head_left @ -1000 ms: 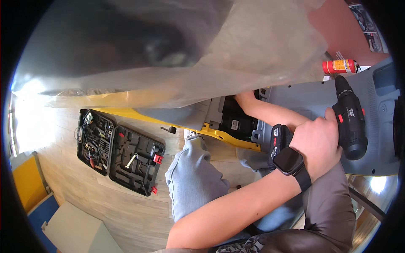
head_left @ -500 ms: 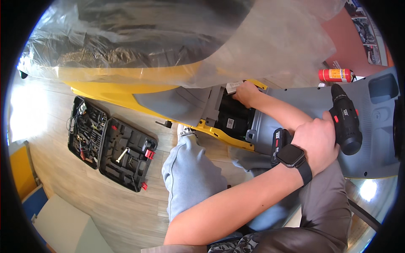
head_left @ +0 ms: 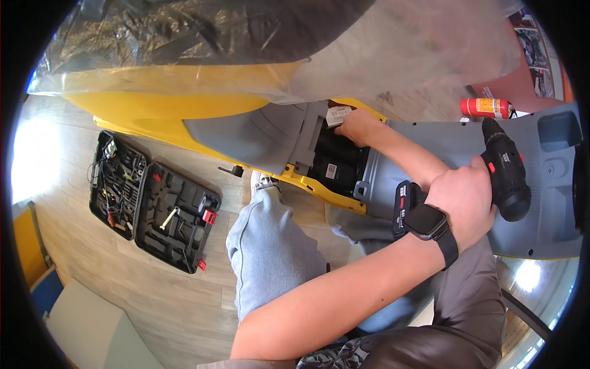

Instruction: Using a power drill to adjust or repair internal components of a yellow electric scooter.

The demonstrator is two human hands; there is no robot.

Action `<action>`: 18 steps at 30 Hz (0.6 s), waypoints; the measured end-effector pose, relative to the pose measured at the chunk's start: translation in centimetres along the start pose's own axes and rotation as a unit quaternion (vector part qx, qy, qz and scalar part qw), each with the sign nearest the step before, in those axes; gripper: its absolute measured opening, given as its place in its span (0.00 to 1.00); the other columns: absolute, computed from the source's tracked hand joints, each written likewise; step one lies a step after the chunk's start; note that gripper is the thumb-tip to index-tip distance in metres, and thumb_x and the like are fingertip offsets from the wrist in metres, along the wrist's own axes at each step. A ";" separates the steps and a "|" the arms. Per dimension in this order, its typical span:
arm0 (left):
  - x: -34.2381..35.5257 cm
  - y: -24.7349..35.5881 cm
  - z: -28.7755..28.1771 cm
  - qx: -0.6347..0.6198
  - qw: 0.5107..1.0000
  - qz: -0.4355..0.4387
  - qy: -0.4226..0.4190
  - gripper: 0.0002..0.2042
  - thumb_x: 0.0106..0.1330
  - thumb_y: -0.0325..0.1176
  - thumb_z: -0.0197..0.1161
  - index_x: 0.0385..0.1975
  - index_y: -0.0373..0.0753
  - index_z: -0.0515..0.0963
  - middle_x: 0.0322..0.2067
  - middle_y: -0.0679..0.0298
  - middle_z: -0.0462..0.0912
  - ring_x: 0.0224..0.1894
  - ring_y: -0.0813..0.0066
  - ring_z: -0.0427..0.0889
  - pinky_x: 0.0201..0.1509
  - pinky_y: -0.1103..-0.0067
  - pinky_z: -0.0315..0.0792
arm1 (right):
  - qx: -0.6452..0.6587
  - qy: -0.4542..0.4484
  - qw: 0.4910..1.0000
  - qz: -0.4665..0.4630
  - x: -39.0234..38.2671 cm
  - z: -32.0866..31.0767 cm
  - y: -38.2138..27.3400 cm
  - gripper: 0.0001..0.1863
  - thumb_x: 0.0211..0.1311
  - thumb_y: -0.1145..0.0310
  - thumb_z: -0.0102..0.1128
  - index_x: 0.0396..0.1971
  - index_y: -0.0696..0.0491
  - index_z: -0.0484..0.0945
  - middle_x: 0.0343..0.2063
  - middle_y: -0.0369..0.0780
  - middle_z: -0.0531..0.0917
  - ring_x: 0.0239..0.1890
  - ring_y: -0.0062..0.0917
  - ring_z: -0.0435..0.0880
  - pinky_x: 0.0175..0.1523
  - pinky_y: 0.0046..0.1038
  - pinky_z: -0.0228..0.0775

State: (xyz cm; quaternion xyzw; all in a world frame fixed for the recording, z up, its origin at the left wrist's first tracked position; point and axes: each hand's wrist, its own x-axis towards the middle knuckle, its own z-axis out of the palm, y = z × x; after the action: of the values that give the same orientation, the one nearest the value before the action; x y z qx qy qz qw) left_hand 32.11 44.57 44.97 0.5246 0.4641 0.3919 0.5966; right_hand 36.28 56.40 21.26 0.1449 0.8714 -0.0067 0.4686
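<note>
My left arm, with a dark watch on its wrist, crosses over my right. My left hand is closed round the handle of a black cordless drill; its battery shows on the near side of the hand, and the chuck points to the far side. My right hand reaches to the far edge of an open compartment in a yellow and grey scooter body. It grips a small block with a white printed label; its fingertips are partly hidden. A dark part with a small label lies inside the compartment.
Clear plastic film hangs over the yellow and dark section at the far side. An open black tool case with a wrench lies on the floor at left. A red fire extinguisher lies beyond the grey footboard.
The whole view has shifted slightly. The block in my right hand has turned, showing more of its labelled face. My left hand keeps its hold on the drill.
</note>
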 end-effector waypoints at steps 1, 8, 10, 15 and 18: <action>-0.1 0.1 -0.2 0.003 1.000 -0.004 0.002 0.20 0.53 0.34 0.68 0.39 0.27 0.71 0.28 0.45 0.83 0.34 0.46 0.85 0.40 0.61 0.80 | 0.001 -0.002 1.000 0.001 -0.4 0.0 0.6 0.20 0.57 0.67 0.61 0.50 0.34 0.83 0.39 0.36 0.87 0.45 0.33 0.87 0.46 0.35 0.79; 0.5 0.6 0.8 0.028 0.999 -0.014 0.007 0.20 0.52 0.35 0.68 0.38 0.29 0.71 0.27 0.44 0.82 0.33 0.45 0.85 0.39 0.61 0.80 | 0.517 0.116 0.835 0.148 -5.9 1.6 7.1 0.14 0.54 0.71 0.58 0.40 0.50 0.86 0.36 0.42 0.88 0.40 0.34 0.87 0.46 0.34 0.79; 0.4 0.5 0.5 0.036 0.999 -0.015 0.015 0.20 0.52 0.35 0.68 0.38 0.29 0.71 0.27 0.44 0.83 0.33 0.44 0.85 0.40 0.60 0.80 | 0.483 0.180 0.841 0.165 -5.7 2.7 6.7 0.13 0.54 0.69 0.58 0.38 0.54 0.86 0.37 0.45 0.88 0.40 0.36 0.87 0.47 0.36 0.78; 0.5 0.7 1.0 0.042 0.999 -0.022 -0.014 0.20 0.53 0.35 0.68 0.39 0.27 0.71 0.29 0.45 0.84 0.34 0.48 0.86 0.42 0.63 0.81 | 0.424 0.180 0.877 0.137 -4.9 4.7 3.7 0.16 0.57 0.61 0.60 0.41 0.54 0.86 0.39 0.47 0.87 0.43 0.39 0.86 0.50 0.37 0.78; 0.6 0.5 1.4 0.044 0.999 -0.026 -0.017 0.20 0.53 0.34 0.68 0.38 0.27 0.71 0.28 0.43 0.84 0.34 0.46 0.86 0.41 0.61 0.80 | 0.405 0.141 0.878 0.214 -4.0 3.8 1.2 0.22 0.56 0.50 0.63 0.39 0.55 0.86 0.40 0.48 0.87 0.45 0.42 0.86 0.51 0.40 0.78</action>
State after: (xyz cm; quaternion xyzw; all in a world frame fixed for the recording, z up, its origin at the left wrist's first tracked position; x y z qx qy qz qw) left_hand 33.63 44.82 45.37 0.5445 0.4844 0.3461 0.5908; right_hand 41.78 55.99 22.58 0.5040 0.7976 -0.2380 0.2309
